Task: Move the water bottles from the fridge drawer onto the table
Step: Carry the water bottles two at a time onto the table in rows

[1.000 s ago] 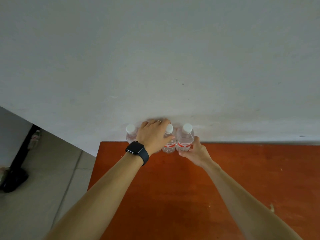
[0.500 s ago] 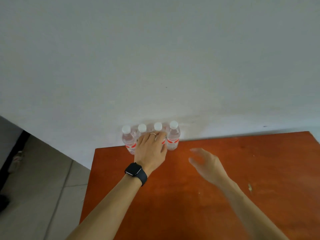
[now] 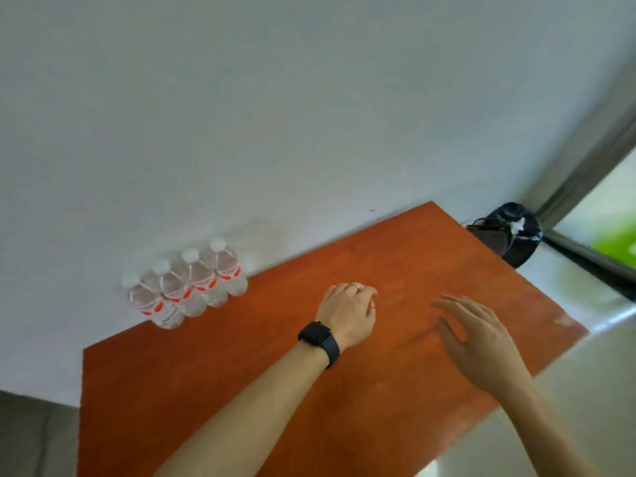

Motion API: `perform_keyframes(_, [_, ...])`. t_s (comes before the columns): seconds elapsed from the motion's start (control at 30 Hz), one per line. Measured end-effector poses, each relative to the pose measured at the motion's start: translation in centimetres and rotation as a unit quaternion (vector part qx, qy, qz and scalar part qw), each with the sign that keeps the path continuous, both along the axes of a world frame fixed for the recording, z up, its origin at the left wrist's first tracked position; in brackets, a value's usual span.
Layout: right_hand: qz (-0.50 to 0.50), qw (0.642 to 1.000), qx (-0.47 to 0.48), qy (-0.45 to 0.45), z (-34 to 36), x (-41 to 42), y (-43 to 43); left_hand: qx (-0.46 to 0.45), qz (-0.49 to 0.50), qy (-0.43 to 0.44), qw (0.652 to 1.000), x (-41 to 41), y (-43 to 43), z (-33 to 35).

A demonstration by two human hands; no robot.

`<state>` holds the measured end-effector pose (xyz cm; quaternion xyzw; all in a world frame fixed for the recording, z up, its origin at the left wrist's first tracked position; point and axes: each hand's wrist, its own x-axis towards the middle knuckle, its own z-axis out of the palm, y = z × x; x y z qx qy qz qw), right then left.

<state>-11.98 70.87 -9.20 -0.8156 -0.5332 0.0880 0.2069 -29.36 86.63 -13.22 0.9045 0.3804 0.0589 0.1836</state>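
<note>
Four bottles (image 3: 187,284) stand upright in a tight row at the far left corner of the counter (image 3: 378,390), caps up, long axes vertical. Each touches its neighbour, and the row runs along the foot of the wall (image 3: 309,115). Both hands are off them. The left grip (image 3: 347,313), with a dark watch (image 3: 318,335) on its wrist, hangs over the middle of the counter with its fingers loosely bent and nothing in them. The right grip (image 3: 481,342) is further right and slightly nearer, its fingers straight, spread apart and likewise empty. From either grip the row lies to the left and further away. The left grip is the closer of the two, though clear of the last bottle, with bare counter between them. The right grip is well apart from the row. The fridge drawer is not in view, so I cannot tell which way it lies or whether bottles remain in it. Judging from the empty hands and the settled row, this batch looks placed, and the next move is probably a turn away from the counter to fetch more. If more bottles come, the open stretch along the wall to the right of the row is the natural landing place. That spot sits ahead of the left grip and to the far left of the right one. A black bin (image 3: 512,232) stands past the far right corner, out of the way.
</note>
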Motion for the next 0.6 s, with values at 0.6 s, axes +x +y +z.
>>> perform_keyframes(0.6, [-0.442,0.894,0.042,-0.056,6.5,21.1,-51.9,0.139,-0.408,-0.045,0.901,39.4,-40.7,10.3])
